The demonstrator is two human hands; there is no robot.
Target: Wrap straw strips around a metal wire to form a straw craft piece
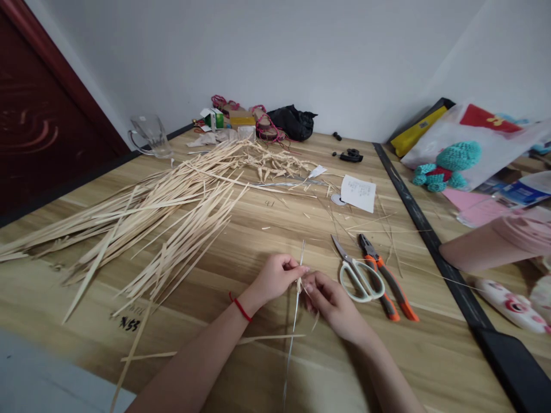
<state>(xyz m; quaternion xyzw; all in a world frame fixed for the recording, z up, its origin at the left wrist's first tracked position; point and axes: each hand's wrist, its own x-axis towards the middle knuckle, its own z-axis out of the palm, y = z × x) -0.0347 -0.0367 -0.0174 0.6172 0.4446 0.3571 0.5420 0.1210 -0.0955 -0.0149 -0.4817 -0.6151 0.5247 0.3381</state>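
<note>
My left hand (279, 276), with a red cord on its wrist, pinches a thin silvery wire (294, 330) that runs up and down between my hands. A small pale wad of straw strip (299, 285) is wrapped around the wire at my fingertips. Close against it on the right, my right hand (329, 301) has its fingers bent around a loose end of the strip (315, 322). Its fingertips are partly hidden. Another flat straw strip (271, 338) lies on the table under my left forearm. White-handled scissors (360, 280) and orange-handled pliers (390, 284) rest beside my right hand.
A large heap of straw strips (172, 212) spreads over the left. Behind it are knotted straw pieces (275, 160), a glass mug (150, 136) and a black bag (295, 122). A paper note (358, 193), a crocheted toy (451, 163) and a pink bottle (491, 244) lie to the right.
</note>
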